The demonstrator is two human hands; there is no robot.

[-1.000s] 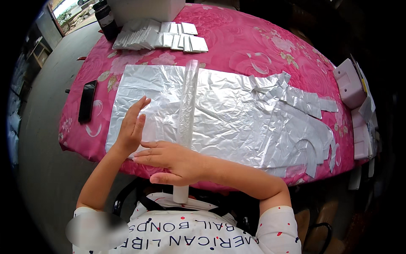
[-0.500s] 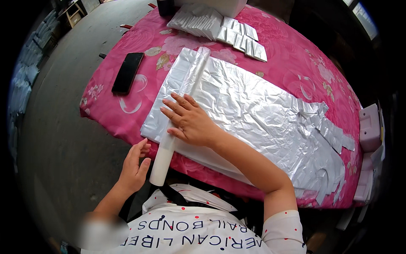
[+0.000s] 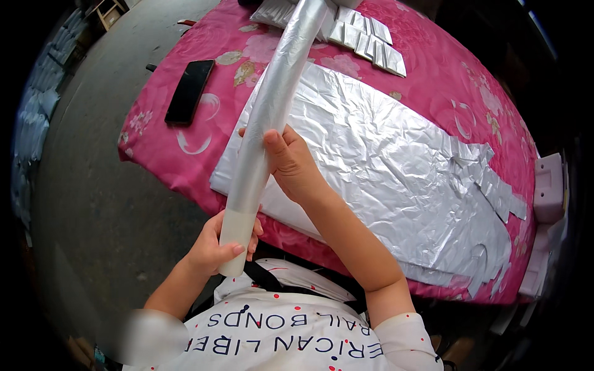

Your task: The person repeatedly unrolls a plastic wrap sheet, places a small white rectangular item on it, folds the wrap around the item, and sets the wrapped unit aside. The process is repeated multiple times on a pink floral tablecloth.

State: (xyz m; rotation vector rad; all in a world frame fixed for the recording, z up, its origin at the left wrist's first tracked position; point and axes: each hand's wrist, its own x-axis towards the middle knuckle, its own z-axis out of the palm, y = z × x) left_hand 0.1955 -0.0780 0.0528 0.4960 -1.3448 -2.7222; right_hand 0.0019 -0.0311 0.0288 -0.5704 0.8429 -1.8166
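Roll held in both hands above the surface point(image 3: 427, 80). Your left hand point(image 3: 213, 247) is closed around the pale lower end of the roll point(image 3: 275, 102), thumb across the front and fingertips showing at its right side. Your right hand point(image 3: 291, 161) grips it near mid-length, thumb on the front, the fingers passing behind. The roll slants from beyond the near edge of the surface toward the far edge, where its upper part overlaps the packets point(image 3: 387, 59) in view. Beneath it, a silvery sheet point(image 3: 377, 173) lies creased across the surface, its ragged strips reaching toward the right edge. Your phone point(image 3: 190, 93) lies near the left edge, on the pink floral cloth point(image 3: 154, 139). A pale box point(image 3: 547, 179) stands just beyond the right edge
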